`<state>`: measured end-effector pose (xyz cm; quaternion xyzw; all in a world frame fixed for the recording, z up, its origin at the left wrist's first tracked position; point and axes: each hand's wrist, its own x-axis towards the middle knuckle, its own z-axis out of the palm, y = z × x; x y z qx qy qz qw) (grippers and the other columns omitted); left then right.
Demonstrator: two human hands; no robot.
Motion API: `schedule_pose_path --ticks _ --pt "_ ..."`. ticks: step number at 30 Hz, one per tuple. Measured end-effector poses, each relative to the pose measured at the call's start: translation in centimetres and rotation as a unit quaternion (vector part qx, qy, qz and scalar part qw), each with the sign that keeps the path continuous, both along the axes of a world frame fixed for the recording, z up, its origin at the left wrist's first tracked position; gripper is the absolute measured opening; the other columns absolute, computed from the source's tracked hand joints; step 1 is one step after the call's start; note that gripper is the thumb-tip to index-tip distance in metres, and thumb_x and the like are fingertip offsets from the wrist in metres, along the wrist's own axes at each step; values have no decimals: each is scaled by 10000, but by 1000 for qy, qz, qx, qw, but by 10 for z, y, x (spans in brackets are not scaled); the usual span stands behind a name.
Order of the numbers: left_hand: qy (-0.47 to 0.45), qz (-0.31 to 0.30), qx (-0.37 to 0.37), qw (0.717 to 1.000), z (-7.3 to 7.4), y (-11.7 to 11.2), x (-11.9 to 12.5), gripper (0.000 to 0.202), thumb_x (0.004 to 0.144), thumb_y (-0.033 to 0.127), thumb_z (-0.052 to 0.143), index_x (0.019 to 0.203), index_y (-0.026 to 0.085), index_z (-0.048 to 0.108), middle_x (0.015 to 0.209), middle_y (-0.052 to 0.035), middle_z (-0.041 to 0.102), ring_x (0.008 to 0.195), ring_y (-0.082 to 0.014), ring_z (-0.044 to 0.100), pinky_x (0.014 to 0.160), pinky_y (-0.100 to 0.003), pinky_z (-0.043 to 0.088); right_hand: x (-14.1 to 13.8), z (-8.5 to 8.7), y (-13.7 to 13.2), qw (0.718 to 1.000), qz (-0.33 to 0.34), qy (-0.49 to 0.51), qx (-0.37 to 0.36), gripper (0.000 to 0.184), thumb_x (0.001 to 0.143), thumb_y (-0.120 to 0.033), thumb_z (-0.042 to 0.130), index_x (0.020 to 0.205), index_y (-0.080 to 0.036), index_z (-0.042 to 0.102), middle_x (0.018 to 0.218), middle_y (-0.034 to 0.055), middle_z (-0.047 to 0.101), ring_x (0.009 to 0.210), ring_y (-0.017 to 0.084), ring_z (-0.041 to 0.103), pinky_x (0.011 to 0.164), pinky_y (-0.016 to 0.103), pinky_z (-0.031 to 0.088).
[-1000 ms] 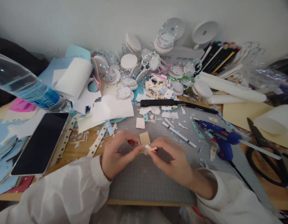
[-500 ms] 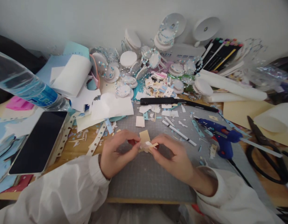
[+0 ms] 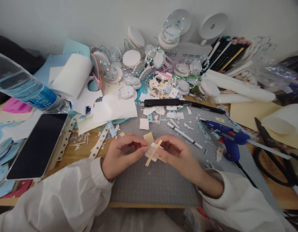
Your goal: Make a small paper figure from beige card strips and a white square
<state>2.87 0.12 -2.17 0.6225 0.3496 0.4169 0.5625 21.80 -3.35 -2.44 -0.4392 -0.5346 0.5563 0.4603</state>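
Over the grey cutting mat (image 3: 153, 190), my left hand (image 3: 125, 156) pinches a small white and pale yellow paper piece (image 3: 148, 137) at its left edge. Thumb and forefinger of my right hand (image 3: 181, 159) are closed on a narrow yellow paper strip (image 3: 148, 160), which lies slantwise across the piece. Both fingertip pairs nearly meet around the paper, and part of it is hidden behind my right fingers. Just beyond my hands lies a pale square of paper (image 3: 144, 123). A white pen (image 3: 185, 135) rests on the mat past my right hand.
A blue glue gun (image 3: 232, 141) and large black scissors (image 3: 272, 151) lie at the right. A black long-handled tool (image 3: 163, 102) crosses the mat behind paper scraps. At the left are a phone (image 3: 38, 146) and a tilted water bottle (image 3: 25, 83). White discs (image 3: 131, 58) crowd the back.
The yellow strip has turned from pointing sideways to a steep slant across the paper, and more of it shows. My right fingers have shifted slightly; the camera view has moved a little.
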Motion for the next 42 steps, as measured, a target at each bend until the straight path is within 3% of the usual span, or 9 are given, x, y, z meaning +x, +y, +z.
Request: schedule_pose_path --ticks 10,19,27,42 --pt "4 -52 -28 998 3 1 -2 52 790 145 675 829 130 707 772 -60 681 717 -135 615 643 -233 478 -1 1 0 999 6 18 -26 41 815 -249 659 852 -243 640 801 -17 616 729 113 569 668 241 484" --pt "-14 -51 -100 994 4 1 1 40 751 136 708 790 137 718 744 -39 709 686 -109 628 635 -187 502 1 1 1 1000 8 9 -28 42 807 -246 659 843 -236 639 781 -19 617 714 110 576 657 237 490" --pt "9 -55 -100 993 5 3 2 34 770 162 695 767 128 698 704 -29 684 662 -110 606 629 -196 499 2 3 2 1000 13 -3 -28 75 807 -289 664 833 -228 630 770 -11 612 712 120 575 654 252 492" --pt "45 -69 -60 995 2 5 2 204 809 324 668 744 133 636 672 -14 623 625 -110 556 593 -208 467 2 5 1 997 34 2 -71 149 809 -356 663 811 -222 598 755 -15 588 701 120 557 657 255 476"
